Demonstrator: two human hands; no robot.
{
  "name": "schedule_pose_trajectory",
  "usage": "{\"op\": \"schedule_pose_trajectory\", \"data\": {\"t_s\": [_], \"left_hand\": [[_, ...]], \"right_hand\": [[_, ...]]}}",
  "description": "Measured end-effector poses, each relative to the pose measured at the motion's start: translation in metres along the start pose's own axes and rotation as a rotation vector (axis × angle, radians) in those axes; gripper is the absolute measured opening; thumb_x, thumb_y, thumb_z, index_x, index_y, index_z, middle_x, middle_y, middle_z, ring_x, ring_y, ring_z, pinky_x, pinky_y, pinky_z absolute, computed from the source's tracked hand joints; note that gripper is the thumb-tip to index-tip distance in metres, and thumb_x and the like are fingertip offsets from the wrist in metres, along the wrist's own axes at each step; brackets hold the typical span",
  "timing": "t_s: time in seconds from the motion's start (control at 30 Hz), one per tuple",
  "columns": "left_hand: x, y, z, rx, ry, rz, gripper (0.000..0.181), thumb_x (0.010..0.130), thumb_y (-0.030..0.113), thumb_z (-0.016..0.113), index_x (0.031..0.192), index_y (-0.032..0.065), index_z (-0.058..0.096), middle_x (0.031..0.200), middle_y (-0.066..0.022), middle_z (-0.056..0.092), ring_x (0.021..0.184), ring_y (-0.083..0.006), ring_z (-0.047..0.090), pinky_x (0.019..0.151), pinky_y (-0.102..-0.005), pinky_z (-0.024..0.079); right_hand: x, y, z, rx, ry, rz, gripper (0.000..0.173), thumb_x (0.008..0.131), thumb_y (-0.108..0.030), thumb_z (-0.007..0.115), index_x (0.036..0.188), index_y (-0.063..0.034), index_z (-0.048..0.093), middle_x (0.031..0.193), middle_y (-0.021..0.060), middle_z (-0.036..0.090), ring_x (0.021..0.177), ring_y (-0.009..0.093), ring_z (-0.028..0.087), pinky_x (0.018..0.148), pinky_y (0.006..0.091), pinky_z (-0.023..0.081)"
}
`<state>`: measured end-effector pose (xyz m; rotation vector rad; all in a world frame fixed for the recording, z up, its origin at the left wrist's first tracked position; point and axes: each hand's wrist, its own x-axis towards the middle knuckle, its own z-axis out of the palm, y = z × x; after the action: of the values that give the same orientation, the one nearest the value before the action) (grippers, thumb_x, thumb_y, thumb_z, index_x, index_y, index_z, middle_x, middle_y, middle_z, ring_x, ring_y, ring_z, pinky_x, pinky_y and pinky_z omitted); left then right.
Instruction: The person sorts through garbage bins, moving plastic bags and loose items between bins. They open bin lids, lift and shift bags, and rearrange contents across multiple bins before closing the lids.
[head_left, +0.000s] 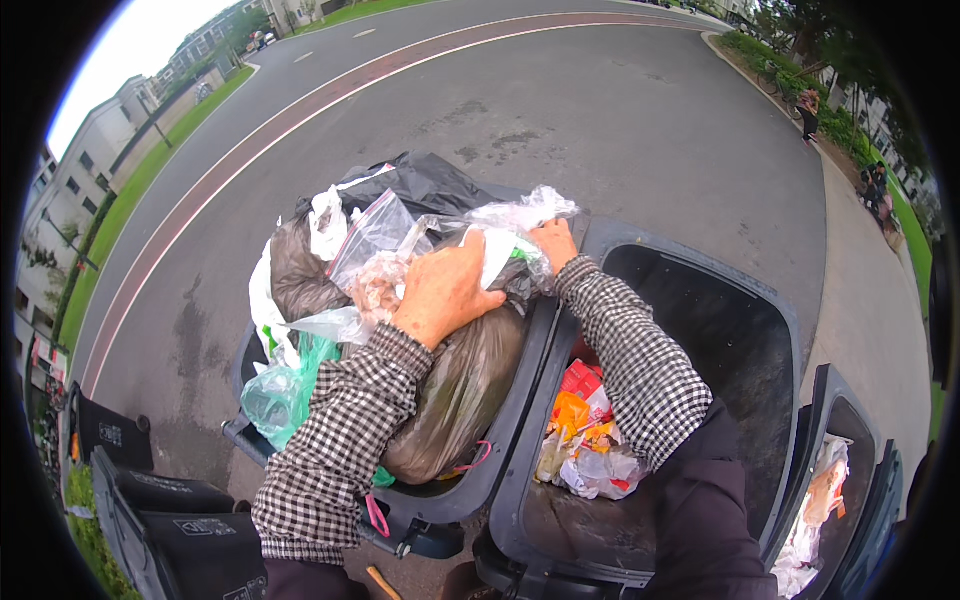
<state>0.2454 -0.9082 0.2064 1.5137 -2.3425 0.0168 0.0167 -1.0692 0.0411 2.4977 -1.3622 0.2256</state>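
My left hand lies on the heap of rubbish in a full dark wheeled bin, thumb and fingers spread over bags. Beside it is a clear zip bag above crumpled pinkish waste. My right hand is at the heap's right edge, its fingers closed on clear plastic film. A large brown-grey rubbish bag bulges below my left hand, a black bag lies at the back, and a green bag is at the left. Both forearms wear checked sleeves.
An open bin with orange and red wrappers adjoins on the right; another filled bin stands beyond. Black bins stand at lower left. A wooden stick lies below. People are at the far right by the pavement.
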Motion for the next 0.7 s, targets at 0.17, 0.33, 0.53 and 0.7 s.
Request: {"op": "schedule_pose_trajectory", "data": {"t_s": [0.17,0.33,0.53,0.7], "left_hand": [[-0.011,-0.015,0.001,0.0,0.008,-0.053,0.066,0.078,0.038,0.089,0.12,-0.0009,0.056,0.09,-0.0256,0.077,0.086,-0.0445,0.077,0.076,-0.0534,0.06],[0.017,0.006,0.002,-0.052,0.042,-0.056,0.073,0.079,0.041,0.085,0.129,-0.0021,0.056,0.092,-0.0259,0.076,0.089,-0.0455,0.076,0.078,-0.0551,0.059],[0.008,-0.02,0.001,0.057,0.022,-0.126,0.075,0.081,0.047,0.082,0.131,-0.002,0.055,0.092,-0.0253,0.076,0.09,-0.0453,0.076,0.077,-0.0556,0.059],[-0.01,-0.034,-0.002,0.113,0.049,-0.135,0.066,0.081,0.046,0.084,0.121,0.0007,0.057,0.09,-0.0233,0.077,0.086,-0.043,0.076,0.074,-0.054,0.059]], "right_hand": [[0.01,-0.047,-0.008,1.266,0.276,-0.131,0.04,0.089,-0.033,0.073,0.125,-0.0155,0.074,0.117,0.011,0.075,0.111,0.026,0.066,0.102,0.0448,0.042],[-0.016,0.009,0.048,1.021,0.218,-0.151,0.051,0.083,-0.028,0.077,0.131,-0.009,0.071,0.135,0.0171,0.068,0.122,0.035,0.061,0.11,0.0512,0.044],[-0.022,-0.028,0.023,0.543,0.325,-0.422,0.094,0.072,-0.035,0.085,0.156,-0.0059,0.054,0.157,0.0194,0.055,0.146,0.043,0.047,0.124,0.0498,0.037],[-0.037,-0.055,-0.062,0.61,0.049,-0.26,0.058,0.084,-0.031,0.078,0.134,-0.0041,0.065,0.133,0.0194,0.067,0.127,0.041,0.06,0.111,0.0504,0.047]]}}
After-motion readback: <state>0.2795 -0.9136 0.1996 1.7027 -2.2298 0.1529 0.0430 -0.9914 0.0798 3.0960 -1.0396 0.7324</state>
